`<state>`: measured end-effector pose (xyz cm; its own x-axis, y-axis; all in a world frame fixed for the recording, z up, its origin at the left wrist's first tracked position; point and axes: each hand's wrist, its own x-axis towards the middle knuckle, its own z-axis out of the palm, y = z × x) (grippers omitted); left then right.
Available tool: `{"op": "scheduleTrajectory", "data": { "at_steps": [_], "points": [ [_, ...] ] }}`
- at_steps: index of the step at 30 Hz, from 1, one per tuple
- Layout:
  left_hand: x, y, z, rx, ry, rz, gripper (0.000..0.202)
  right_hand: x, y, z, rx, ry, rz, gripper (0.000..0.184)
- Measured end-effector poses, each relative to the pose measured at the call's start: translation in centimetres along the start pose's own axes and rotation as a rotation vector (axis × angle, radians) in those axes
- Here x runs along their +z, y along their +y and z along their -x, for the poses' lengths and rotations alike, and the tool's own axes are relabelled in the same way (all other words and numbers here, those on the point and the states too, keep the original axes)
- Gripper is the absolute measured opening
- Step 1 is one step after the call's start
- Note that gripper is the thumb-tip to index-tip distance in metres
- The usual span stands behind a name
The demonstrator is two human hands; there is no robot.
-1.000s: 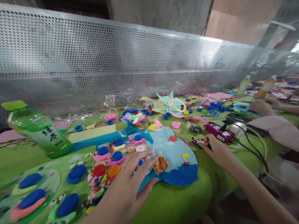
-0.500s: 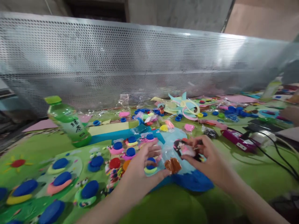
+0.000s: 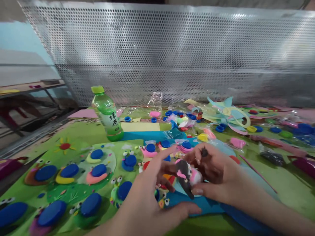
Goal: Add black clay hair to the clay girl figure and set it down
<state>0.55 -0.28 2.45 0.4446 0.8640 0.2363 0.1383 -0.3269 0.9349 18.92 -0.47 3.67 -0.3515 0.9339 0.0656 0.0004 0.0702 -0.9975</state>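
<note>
My right hand [image 3: 219,173] is closed around a small clay doll [image 3: 188,173] with dark hair, a pink hair bow and a pink and white body. The doll tilts, its head toward my left hand. A small dark lump [image 3: 204,152] shows at the right fingers; whether it is part of the doll I cannot tell. My left hand [image 3: 157,190] is open, thumb and fingers apart, curved beside the doll's hair; its fingertips are partly hidden. Below both hands lies a blue craft sheet [image 3: 209,206]. Clay snails with blue caps for shells, such as a green one [image 3: 124,190], lie to the left.
A green tea bottle [image 3: 107,114] stands behind the snails. Paper strips [image 3: 226,113], loose blue caps [image 3: 221,127] and bagged pink clay [image 3: 237,142] lie farther back. A perforated metal panel [image 3: 159,55] closes off the rear. At right lies a thin pink stick [image 3: 258,173].
The view has swung left. The doll has turned in my right hand, its head now toward my left hand, and the two hands are closer together. The brown clay packet is no longer visible.
</note>
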Motion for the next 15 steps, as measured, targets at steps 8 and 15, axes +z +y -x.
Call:
{"op": "scheduleTrajectory", "data": {
  "at_steps": [8,15],
  "points": [
    [-2.1,-0.2,1.6,-0.184,-0.067,0.080,0.080,1.1,-0.1,-0.3,-0.030,-0.031,-0.033,0.042],
    [-1.1,0.9,1.2,-0.093,0.172,0.289,0.061,3.2,-0.2,-0.7,-0.123,0.114,0.369,0.032]
  ]
}}
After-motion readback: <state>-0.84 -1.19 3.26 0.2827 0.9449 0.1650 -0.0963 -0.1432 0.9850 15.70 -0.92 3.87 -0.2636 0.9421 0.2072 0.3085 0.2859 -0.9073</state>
